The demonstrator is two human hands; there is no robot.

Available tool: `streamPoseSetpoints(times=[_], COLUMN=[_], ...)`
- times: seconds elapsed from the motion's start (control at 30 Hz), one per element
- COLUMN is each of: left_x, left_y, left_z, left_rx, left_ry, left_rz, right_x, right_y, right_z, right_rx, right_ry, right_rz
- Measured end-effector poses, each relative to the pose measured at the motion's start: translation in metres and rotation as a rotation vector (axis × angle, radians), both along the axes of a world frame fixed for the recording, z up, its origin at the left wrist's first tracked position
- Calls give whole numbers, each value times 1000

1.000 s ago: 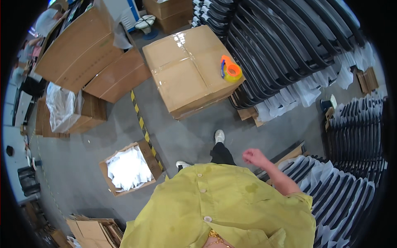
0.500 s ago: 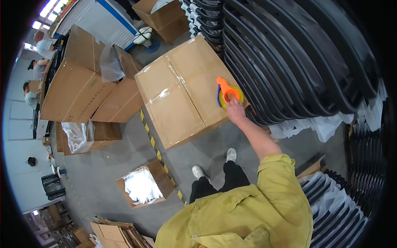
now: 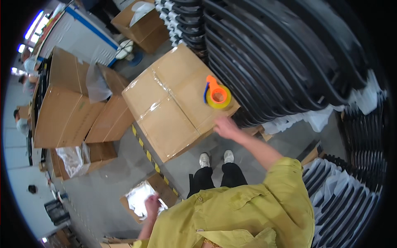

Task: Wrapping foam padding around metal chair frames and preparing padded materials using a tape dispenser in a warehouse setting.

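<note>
A taped brown carton (image 3: pixel 165 78) stands before me. Near its right edge lies a tape dispenser (image 3: pixel 212 80) in orange and blue, with a wide yellow tape roll (image 3: pixel 225 102), free of my hands. Beside the carton's near right corner is my right hand (image 3: pixel 226 127), its fingers curled and nothing visible in them. Whether it touches the cardboard I cannot tell. My left hand (image 3: pixel 153 205) is raised at lower left with fingers folded in, slightly blurred. In the picture it overlaps a small open box (image 3: pixel 163 186) of white sheets (image 3: pixel 138 200) on the floor.
Stacked black curved frames (image 3: pixel 264 62) with white wrapping rise close on my right. More wrapped frames (image 3: pixel 339 198) are at lower right. Large cartons (image 3: pixel 68 107) stand to the left, past a yellow-black floor stripe (image 3: pixel 144 151). Other people (image 3: pixel 22 122) are at the far left.
My right hand has let go of the tape dispenser and drawn back toward me, leaving it on the carton. My left hand has come into view at lower left. The view has shifted.
</note>
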State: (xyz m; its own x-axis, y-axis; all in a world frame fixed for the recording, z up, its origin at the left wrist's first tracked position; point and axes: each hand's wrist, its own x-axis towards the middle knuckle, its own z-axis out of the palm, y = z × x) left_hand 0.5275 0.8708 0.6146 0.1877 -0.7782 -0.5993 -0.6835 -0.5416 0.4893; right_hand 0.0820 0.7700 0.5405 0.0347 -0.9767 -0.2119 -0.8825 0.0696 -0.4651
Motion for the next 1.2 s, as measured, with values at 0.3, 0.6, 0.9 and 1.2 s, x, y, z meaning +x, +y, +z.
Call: streamPoseSetpoints(times=[0.3,0.6,0.9,1.2], left_x=[-59,-26,130,248], left_y=[-49,59,237,256], left_z=[-47,-60,-121,-98], left_rx=[252,206,235,425], left_ry=[447,235,10,-139], left_rz=[-471,-228,256,161], right_x=[25,-5,99,282], right_y=[255,410,234,272], right_z=[71,-141,-20,-79], right_rx=[752,762,570,769], right_ry=[-593,-1153,-298,-320], right_rz=[-596,-526,-33,120])
